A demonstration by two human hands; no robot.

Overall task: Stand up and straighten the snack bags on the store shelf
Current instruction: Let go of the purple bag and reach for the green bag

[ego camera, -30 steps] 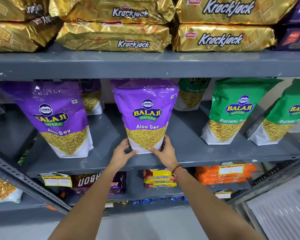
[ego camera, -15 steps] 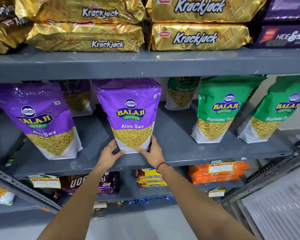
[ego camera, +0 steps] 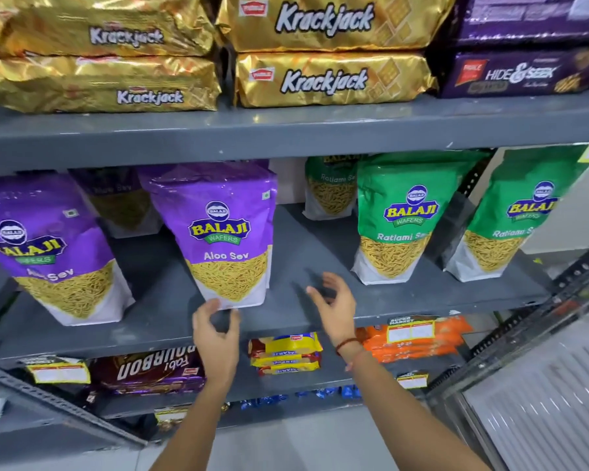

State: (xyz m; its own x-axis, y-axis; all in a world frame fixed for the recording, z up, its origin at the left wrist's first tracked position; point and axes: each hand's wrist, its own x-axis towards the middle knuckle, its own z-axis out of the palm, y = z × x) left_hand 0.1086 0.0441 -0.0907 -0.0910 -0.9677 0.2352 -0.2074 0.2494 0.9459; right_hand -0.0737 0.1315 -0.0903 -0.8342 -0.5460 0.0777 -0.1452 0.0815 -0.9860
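Observation:
A purple Aloo Sev bag [ego camera: 223, 229] stands upright in the middle of the grey shelf [ego camera: 313, 311]. My left hand [ego camera: 216, 338] hovers just below its bottom edge, fingers apart, holding nothing. My right hand [ego camera: 335, 307] is open over bare shelf to the right of that bag, apart from it. Another purple Aloo Sev bag [ego camera: 48, 246] leans at the left, with a third purple bag [ego camera: 119, 198] behind. Two green Ratlami Sev bags [ego camera: 402, 215] [ego camera: 510, 219] stand tilted at the right, and one more green bag [ego camera: 330, 188] is at the back.
Gold Krackjack packs [ego camera: 323, 76] and purple Hide & Seek packs [ego camera: 521, 73] lie on the shelf above. Below are Bourbon packs [ego camera: 150, 372], yellow biscuit packs [ego camera: 286, 351] and orange packs [ego camera: 419, 338]. A metal upright [ego camera: 538, 321] and a corrugated panel [ego camera: 544, 399] stand at the right.
Both hands have let go of the middle purple bag. My right hand has moved right, away from it, and the view has shifted to the right.

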